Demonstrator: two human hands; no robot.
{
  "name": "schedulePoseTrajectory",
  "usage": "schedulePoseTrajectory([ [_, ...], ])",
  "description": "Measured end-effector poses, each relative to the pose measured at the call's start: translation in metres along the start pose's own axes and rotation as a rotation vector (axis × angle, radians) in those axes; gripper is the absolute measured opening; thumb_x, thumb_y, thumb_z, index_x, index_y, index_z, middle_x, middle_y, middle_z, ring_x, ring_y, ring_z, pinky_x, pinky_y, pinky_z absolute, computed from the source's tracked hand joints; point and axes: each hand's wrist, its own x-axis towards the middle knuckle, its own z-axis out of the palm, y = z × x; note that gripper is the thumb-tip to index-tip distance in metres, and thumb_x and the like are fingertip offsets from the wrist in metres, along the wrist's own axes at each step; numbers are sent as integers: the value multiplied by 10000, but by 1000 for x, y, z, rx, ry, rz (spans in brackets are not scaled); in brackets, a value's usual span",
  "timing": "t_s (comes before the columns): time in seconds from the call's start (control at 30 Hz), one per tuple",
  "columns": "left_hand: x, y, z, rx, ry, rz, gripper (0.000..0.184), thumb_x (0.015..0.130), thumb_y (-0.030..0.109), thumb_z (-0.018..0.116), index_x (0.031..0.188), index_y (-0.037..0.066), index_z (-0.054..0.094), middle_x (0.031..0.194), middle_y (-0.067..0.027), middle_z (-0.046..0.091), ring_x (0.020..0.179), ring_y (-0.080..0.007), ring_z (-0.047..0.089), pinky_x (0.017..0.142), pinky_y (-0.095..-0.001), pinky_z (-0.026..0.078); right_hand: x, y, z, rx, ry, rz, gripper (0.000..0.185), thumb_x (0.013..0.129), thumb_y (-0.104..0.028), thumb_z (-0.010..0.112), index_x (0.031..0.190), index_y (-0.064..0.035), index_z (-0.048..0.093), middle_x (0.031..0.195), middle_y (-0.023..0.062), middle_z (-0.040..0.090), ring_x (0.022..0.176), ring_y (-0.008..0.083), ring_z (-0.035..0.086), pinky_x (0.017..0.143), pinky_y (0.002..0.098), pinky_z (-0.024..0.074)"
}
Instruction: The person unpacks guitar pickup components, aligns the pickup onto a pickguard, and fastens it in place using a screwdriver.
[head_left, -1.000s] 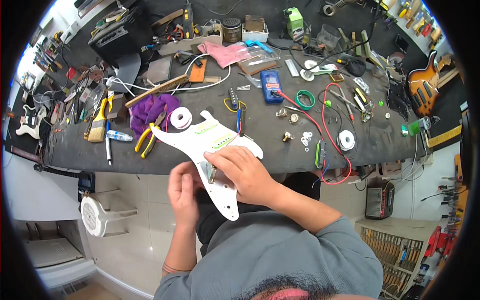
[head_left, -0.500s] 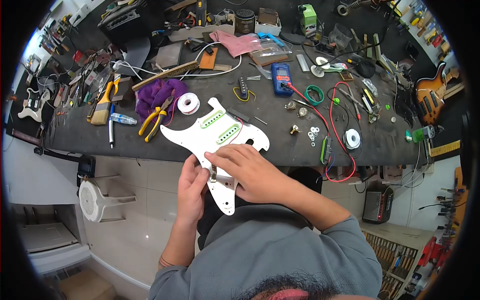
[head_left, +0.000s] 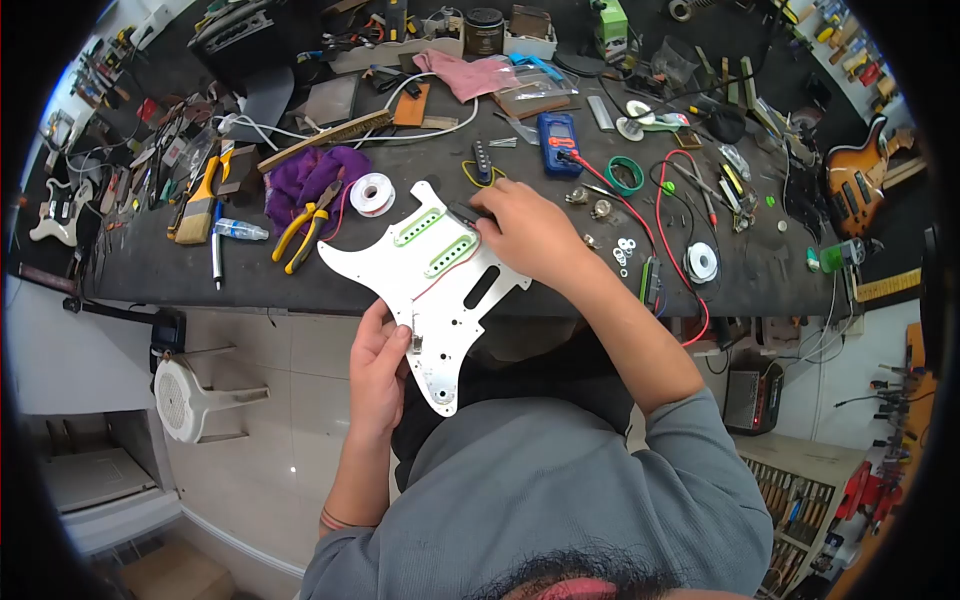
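My left hand (head_left: pixel 377 375) grips the lower left edge of a white guitar pickguard (head_left: pixel 385 258), thumb on top beside a small metal switch (head_left: pixel 416 342). The pickguard is tilted, its upper part over the bench edge. Two green-rimmed pickups (head_left: pixel 418 227) are set in it, and a thin red wire runs down from the lower one. At the upper right edge, my right hand (head_left: pixel 525 228) has its thumb and fingers closed around a black bar-shaped part (head_left: pixel 463 213). Just beyond lies a loose pickup (head_left: pixel 482 160) with yellow wire.
On the dark bench (head_left: pixel 130 270) lie yellow-handled pliers (head_left: pixel 305 230), a white wire spool (head_left: pixel 373 194), a purple cloth (head_left: pixel 310 180) and a blue multimeter (head_left: pixel 558 140) with red leads. Potentiometers (head_left: pixel 600 209) and white washers (head_left: pixel 624 246) sit to the right. A white stool (head_left: pixel 180 400) stands below left.
My right hand has moved from the pickguard's lower middle up to the black part at its upper right edge. My left hand keeps its hold; the pickguard has shifted slightly left.
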Motion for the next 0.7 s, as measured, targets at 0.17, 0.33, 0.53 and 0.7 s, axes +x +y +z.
schedulePoseTrajectory([
  [0.17, 1, -3, -5, -2, -11, -9, 547, 1112, 77, 578, 1614, -63, 413, 1245, -149, 769, 1033, -123, 740, 835, -255, 560, 2, -2, -1, 20, -38, 45, 253, 998, -143, 690, 1200, -3, 751, 1200, 181, 729, 1157, 382, 704, 1035, 497, 566],
  [0.33, 1, -6, -5, -30, 4, -15, 544, 1115, 78, 580, 1618, -52, 419, 1234, -136, 771, 1032, -119, 738, 845, -251, 560, 0, 8, 9, 22, 59, -15, 242, 1016, -131, 673, 1197, 16, 738, 1160, 188, 721, 1115, 393, 708, 981, 482, 563],
  [0.53, 6, -7, -3, -10, 9, -42, 574, 1121, 97, 605, 1648, -51, 434, 1178, -76, 770, 924, -51, 697, 734, -212, 511, -3, 2, -7, 170, 33, 55, 228, 1028, -115, 653, 1189, 25, 733, 1188, 193, 729, 1171, 393, 687, 1034, 485, 543],
  [0.7, 12, -13, -12, 35, -60, -36, 578, 1127, 60, 553, 1663, -93, 397, 1369, -167, 737, 1188, -180, 749, 992, -327, 605, -1, 12, -21, 255, -16, -147, 210, 1059, -73, 623, 1226, 17, 716, 1190, 162, 713, 1214, 352, 650, 1058, 454, 520],
])
